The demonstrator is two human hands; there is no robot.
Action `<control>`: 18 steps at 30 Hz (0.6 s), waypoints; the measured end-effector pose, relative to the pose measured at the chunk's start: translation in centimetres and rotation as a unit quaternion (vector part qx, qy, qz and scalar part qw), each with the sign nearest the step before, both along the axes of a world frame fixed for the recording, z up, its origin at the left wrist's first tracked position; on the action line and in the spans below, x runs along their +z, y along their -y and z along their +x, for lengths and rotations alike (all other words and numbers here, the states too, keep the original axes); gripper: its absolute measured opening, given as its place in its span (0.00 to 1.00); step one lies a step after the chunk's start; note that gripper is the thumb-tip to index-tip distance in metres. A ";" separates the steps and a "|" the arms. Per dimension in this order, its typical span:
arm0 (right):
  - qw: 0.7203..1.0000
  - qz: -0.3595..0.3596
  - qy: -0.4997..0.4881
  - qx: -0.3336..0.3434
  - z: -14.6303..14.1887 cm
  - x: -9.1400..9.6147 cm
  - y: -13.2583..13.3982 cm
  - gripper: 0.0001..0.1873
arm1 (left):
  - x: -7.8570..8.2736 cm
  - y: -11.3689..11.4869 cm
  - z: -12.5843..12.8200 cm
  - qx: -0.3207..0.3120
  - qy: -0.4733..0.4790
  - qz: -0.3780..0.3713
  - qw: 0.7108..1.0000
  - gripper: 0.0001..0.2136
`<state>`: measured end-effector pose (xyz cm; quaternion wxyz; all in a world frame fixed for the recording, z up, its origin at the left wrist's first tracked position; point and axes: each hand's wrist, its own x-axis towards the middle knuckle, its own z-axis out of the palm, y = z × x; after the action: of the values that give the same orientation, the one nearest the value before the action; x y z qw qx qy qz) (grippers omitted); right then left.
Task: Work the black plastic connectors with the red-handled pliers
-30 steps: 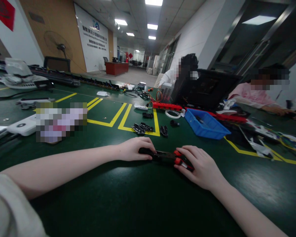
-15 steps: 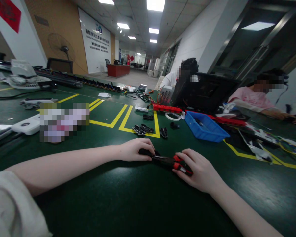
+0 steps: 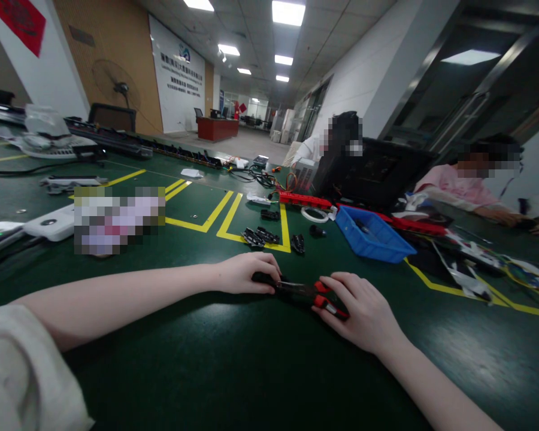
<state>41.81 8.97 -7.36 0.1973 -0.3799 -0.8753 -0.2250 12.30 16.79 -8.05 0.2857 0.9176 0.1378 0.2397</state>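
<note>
Our left hand (image 3: 247, 272) and right hand (image 3: 363, 305), fronting up to each other, bit of a gap between
We've got the left forearm (image 3: 139, 299) reaching in from the side, hand pinched; the right forearm (image 3: 431, 366) slants up from the lower corner, hand half-curled, back facing up.

The dark green bench (image 3: 251, 359) has a glossy top, marked out with yellow tape (image 3: 285, 224). Small black parts (image 3: 252, 237) lie on it — a cluster at one outline's near edge, one farther back inside, another just outside to the right. Farther right sit a short black cylinder (image 3: 317, 231), a white ring (image 3: 314, 221) and a blue tray (image 3: 379, 250); a white device (image 3: 51, 222) rests at far left.
</note>
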 end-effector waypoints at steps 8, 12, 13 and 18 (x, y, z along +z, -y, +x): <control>1.000 0.003 -0.001 0.022 -0.1 0.0 0.0 0.20 | 0.0 0.0 0.0 -0.001 -0.002 0.004 1.000 0.07; 0.999 0.020 0.016 0.027 -0.1 0.2 0.1 0.19 | 0.0 0.0 0.0 -0.002 0.003 0.004 1.000 0.07; 0.999 0.028 0.023 0.028 -0.2 0.2 0.2 0.19 | 0.0 0.0 0.0 -0.002 0.005 0.004 1.000 0.07; 0.998 0.043 0.028 0.021 -0.5 0.4 0.5 0.19 | -0.1 0.0 -0.1 -0.004 0.010 0.004 1.000 0.07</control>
<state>41.27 8.49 -6.97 0.1941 -0.3461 -0.8776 -0.2690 12.23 16.79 -8.13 0.2847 0.9167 0.1299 0.2484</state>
